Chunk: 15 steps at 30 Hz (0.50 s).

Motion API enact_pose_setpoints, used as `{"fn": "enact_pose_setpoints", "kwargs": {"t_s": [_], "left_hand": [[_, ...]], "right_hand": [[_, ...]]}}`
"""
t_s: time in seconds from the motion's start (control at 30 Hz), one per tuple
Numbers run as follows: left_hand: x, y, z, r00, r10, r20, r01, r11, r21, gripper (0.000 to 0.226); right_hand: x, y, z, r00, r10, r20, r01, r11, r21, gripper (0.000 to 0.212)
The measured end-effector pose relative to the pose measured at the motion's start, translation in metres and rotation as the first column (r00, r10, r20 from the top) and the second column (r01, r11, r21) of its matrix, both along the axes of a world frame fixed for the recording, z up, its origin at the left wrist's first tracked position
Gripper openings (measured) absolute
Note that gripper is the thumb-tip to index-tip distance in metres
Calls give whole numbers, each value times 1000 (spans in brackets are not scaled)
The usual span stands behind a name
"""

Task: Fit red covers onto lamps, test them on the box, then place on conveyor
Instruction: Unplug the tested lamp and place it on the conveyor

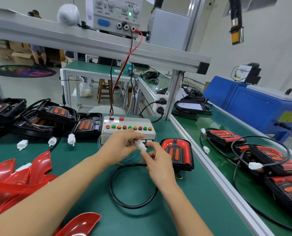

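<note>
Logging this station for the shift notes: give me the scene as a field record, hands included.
left hand: pinches white plug
right hand: pinches the plug's lower end
test box: behind hands, on green table
covered lamp: right of hands, cable looped in front
uncovered lamps: back left
red covers: near left
conveyor: finished lamps lying on it

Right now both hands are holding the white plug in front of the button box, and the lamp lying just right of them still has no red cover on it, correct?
Not quite. The head view shows the lamp just right of the hands already wearing its red cover. The rest holds: the left hand and right hand both pinch the white plug in front of the button box.
</note>
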<state>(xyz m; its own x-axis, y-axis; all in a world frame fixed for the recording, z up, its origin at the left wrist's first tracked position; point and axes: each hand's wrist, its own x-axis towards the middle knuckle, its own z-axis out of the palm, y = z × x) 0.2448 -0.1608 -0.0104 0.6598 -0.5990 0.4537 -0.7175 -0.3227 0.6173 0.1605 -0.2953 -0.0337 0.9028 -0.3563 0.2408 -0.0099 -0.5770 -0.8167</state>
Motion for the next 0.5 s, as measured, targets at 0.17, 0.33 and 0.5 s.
{"fn": "enact_pose_setpoints", "kwargs": {"t_s": [0.17, 0.33, 0.5], "left_hand": [[3, 2, -6, 983, -12, 182, -5, 996, 93, 24], [7, 5, -8, 958, -43, 283, -26, 971, 236, 29], [7, 2, -13, 952, -29, 306, -64, 955, 289, 31]], "right_hand": [[-1, -2, 4, 998, -24, -54, 6, 951, -310, 27], [-1, -1, 2, 999, -3, -38, -17, 864, -503, 30], [1, 0, 1, 998, -23, -56, -15, 810, -586, 30]]}}
